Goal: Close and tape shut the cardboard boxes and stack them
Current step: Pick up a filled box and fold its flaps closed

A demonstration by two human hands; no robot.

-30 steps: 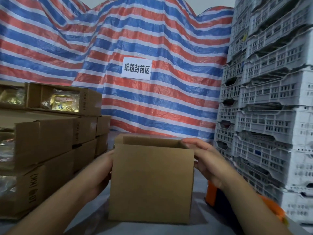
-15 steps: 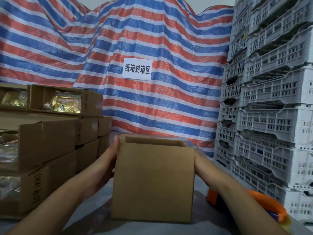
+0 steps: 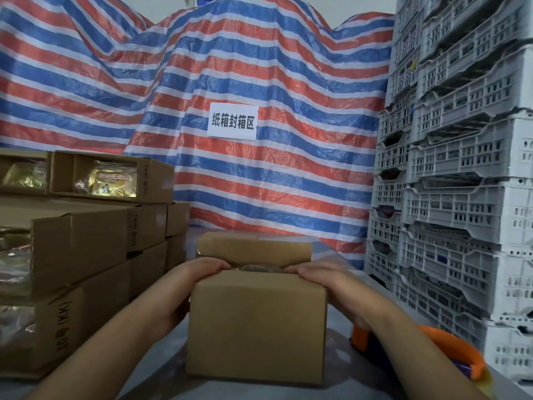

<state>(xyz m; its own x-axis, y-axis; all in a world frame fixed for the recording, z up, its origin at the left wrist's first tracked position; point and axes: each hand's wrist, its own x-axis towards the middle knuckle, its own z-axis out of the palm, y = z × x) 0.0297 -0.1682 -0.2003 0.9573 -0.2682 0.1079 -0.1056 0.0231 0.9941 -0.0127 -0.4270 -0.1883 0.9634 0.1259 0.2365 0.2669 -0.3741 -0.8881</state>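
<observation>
Striped red, blue & white tarp (image 3: 259,82) covers the whole back wall, w/ a white paper sign (image 3: 232,120) of Chinese characters pinned near its centre. Right side: tall stack of grey plastic crates (image 3: 461,168), cut off at top & right edge. Left side: stacked cardboard boxes (image 3: 80,241), some open & showing gold-wrapped packets; the stack runs out of view at left. Grey bench (image 3: 340,370) carries everything in front. Centre of the bench, near the viewer: the cardboard box (image 3: 256,327), upright, near flap folded down, far flap raised, a gap between them; contents too dark to make out. Left hand (image 3: 199,272) & right hand (image 3: 320,277) rest on the near flap's top corners, fingers curled over its edge. Orange tape dispenser (image 3: 450,350) sits right of the box, mostly hidden behind the right forearm.
</observation>
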